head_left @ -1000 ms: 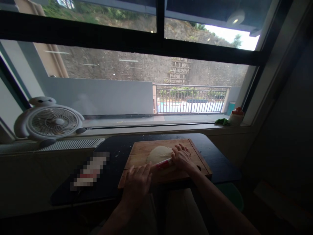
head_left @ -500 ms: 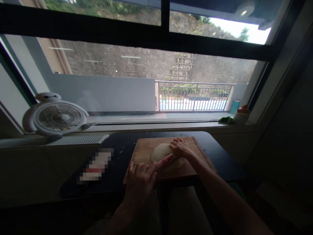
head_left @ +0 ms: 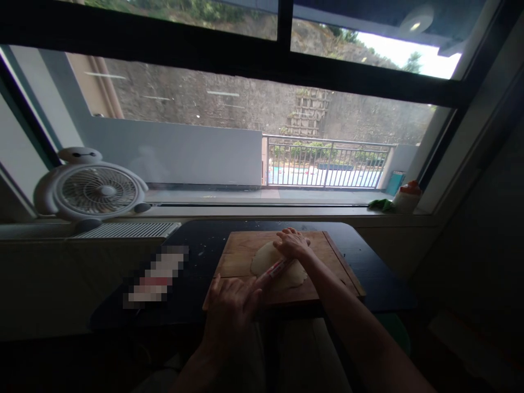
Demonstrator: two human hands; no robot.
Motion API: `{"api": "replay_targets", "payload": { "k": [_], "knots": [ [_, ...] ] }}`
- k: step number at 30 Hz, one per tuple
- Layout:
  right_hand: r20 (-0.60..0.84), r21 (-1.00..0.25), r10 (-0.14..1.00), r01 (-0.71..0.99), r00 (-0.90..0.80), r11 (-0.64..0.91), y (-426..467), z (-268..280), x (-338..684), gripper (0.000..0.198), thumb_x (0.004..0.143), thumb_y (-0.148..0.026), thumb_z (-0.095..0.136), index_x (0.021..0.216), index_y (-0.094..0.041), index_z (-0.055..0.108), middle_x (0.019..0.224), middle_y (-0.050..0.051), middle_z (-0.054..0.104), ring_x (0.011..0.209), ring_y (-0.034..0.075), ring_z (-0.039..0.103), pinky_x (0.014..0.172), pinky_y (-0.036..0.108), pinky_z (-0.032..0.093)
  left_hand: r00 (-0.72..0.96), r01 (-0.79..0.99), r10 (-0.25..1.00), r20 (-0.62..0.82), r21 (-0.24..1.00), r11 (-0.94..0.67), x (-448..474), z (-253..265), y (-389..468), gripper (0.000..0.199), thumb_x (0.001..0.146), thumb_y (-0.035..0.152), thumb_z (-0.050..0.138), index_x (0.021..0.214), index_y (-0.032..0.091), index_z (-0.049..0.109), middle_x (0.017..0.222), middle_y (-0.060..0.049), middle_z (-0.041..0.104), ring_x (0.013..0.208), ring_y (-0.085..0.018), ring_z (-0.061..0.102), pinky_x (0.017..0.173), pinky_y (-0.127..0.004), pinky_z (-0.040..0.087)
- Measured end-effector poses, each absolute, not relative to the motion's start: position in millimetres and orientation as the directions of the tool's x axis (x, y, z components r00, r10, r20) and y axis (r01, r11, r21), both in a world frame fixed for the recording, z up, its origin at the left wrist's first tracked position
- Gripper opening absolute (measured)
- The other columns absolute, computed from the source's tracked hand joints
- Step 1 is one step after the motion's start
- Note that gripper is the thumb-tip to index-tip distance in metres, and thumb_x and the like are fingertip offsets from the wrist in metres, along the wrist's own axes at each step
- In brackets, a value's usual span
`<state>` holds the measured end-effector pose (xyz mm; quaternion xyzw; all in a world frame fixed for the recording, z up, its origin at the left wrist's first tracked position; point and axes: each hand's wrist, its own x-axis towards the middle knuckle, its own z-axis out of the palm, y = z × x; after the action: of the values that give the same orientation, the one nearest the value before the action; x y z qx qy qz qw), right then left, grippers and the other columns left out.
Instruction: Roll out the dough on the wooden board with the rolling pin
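A flattened pale sheet of dough (head_left: 264, 255) lies on a wooden cutting board (head_left: 237, 251). Slantwise across the dough rests a rolling pin (head_left: 275, 268) with a red-and-white printed band. My left hand (head_left: 230, 297) is closed over the pin's near end, by the board's front left edge. At the far end, my right hand (head_left: 292, 243) lies over the pin with its fingers bent across it. Both palms cover parts of the pin, and the dough shows on either side of it.
The board sits on a dark table (head_left: 372, 273). A blurred-out item (head_left: 158, 278) lies on the table's left. By the window stand a white fan (head_left: 98, 188) and a white bottle with an orange top (head_left: 407, 197), beside a green cloth (head_left: 380, 204).
The pin has rolled a little leftward over the dough under both hands, and more dough shows to its right. The whole view has shifted slightly.
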<state>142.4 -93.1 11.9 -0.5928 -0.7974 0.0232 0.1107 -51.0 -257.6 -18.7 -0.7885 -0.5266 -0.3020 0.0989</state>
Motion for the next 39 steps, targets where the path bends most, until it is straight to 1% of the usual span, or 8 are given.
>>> {"api": "replay_targets", "payload": {
  "k": [7, 10, 15, 19, 23, 29, 37, 39],
  "knots": [
    [0.118, -0.201, 0.955, 0.936, -0.271, 0.290, -90, 16, 133, 0.049, 0.085, -0.052, 0.042, 0.125, -0.025, 0.050, 0.127, 0.007, 0.050, 0.116, 0.026, 0.043, 0.091, 0.040, 0.038, 0.249, 0.897, 0.762, 0.598, 0.154, -0.414, -55, -20, -255, 0.029, 0.090, 0.036, 0.047, 0.112, 0.024, 0.061, 0.086, -0.002, 0.063, 0.088, -0.021, 0.054, 0.102, -0.054, 0.026],
    [0.141, -0.230, 0.955, 0.930, -0.260, 0.287, -112, 10, 157, 0.052, 0.089, -0.053, 0.036, 0.132, -0.025, 0.044, 0.136, 0.006, 0.044, 0.124, 0.026, 0.036, 0.099, 0.043, 0.031, 0.285, 0.883, 0.742, 0.606, 0.134, -0.449, -49, -18, -266, 0.032, 0.088, 0.032, 0.050, 0.119, 0.026, 0.058, 0.083, -0.001, 0.060, 0.087, -0.020, 0.053, 0.103, -0.054, 0.025],
    [0.229, -0.192, 0.911, 0.902, -0.343, 0.387, -149, -10, 200, 0.045, 0.095, -0.035, 0.023, 0.129, -0.019, 0.049, 0.135, 0.006, 0.045, 0.129, 0.019, 0.030, 0.107, 0.034, 0.019, 0.341, 0.850, 0.709, 0.618, 0.119, -0.513, -34, -11, -287, 0.043, 0.088, 0.021, 0.048, 0.128, 0.034, 0.049, 0.084, 0.000, 0.055, 0.084, -0.018, 0.052, 0.103, -0.054, 0.024],
    [0.215, -0.166, 0.915, 0.911, -0.340, 0.378, -148, -14, 203, 0.046, 0.095, -0.030, 0.021, 0.133, -0.017, 0.046, 0.137, 0.006, 0.044, 0.130, 0.018, 0.028, 0.108, 0.034, 0.018, 0.345, 0.834, 0.708, 0.616, 0.145, -0.532, -31, -13, -290, 0.041, 0.089, 0.021, 0.047, 0.128, 0.032, 0.050, 0.086, 0.000, 0.057, 0.085, -0.017, 0.054, 0.103, -0.053, 0.025],
    [0.136, -0.157, 0.947, 0.938, -0.290, 0.310, -123, 2, 170, 0.046, 0.094, -0.037, 0.028, 0.136, -0.024, 0.041, 0.140, 0.004, 0.039, 0.131, 0.021, 0.028, 0.106, 0.039, 0.022, 0.296, 0.856, 0.727, 0.620, 0.166, -0.490, -42, -22, -278, 0.031, 0.091, 0.030, 0.045, 0.119, 0.025, 0.058, 0.083, -0.001, 0.061, 0.083, -0.018, 0.055, 0.102, -0.054, 0.025],
    [0.055, -0.156, 0.957, 0.944, -0.286, 0.292, -95, 20, 123, 0.044, 0.088, -0.043, 0.041, 0.126, -0.024, 0.050, 0.125, 0.008, 0.053, 0.116, 0.024, 0.044, 0.094, 0.037, 0.035, 0.204, 0.881, 0.774, 0.600, 0.232, -0.412, -58, -26, -266, 0.029, 0.091, 0.033, 0.045, 0.114, 0.024, 0.061, 0.081, -0.001, 0.062, 0.082, -0.019, 0.056, 0.103, -0.053, 0.024],
    [0.155, -0.163, 0.944, 0.935, -0.290, 0.314, -155, 3, 169, 0.037, 0.095, -0.036, 0.024, 0.111, -0.026, 0.056, 0.121, 0.004, 0.054, 0.120, 0.022, 0.039, 0.100, 0.042, 0.027, 0.236, 0.858, 0.717, 0.656, 0.205, -0.470, -56, -26, -278, 0.032, 0.089, 0.030, 0.048, 0.120, 0.028, 0.057, 0.081, 0.000, 0.060, 0.084, -0.018, 0.055, 0.105, -0.053, 0.023],
    [0.185, -0.142, 0.939, 0.938, -0.290, 0.317, -177, -3, 185, 0.039, 0.096, -0.035, 0.022, 0.115, -0.026, 0.054, 0.126, 0.004, 0.051, 0.124, 0.020, 0.035, 0.102, 0.040, 0.024, 0.235, 0.851, 0.699, 0.675, 0.204, -0.483, -53, -25, -281, 0.030, 0.089, 0.030, 0.048, 0.117, 0.029, 0.059, 0.083, -0.001, 0.060, 0.084, -0.018, 0.055, 0.105, -0.054, 0.023]
  ]
}}
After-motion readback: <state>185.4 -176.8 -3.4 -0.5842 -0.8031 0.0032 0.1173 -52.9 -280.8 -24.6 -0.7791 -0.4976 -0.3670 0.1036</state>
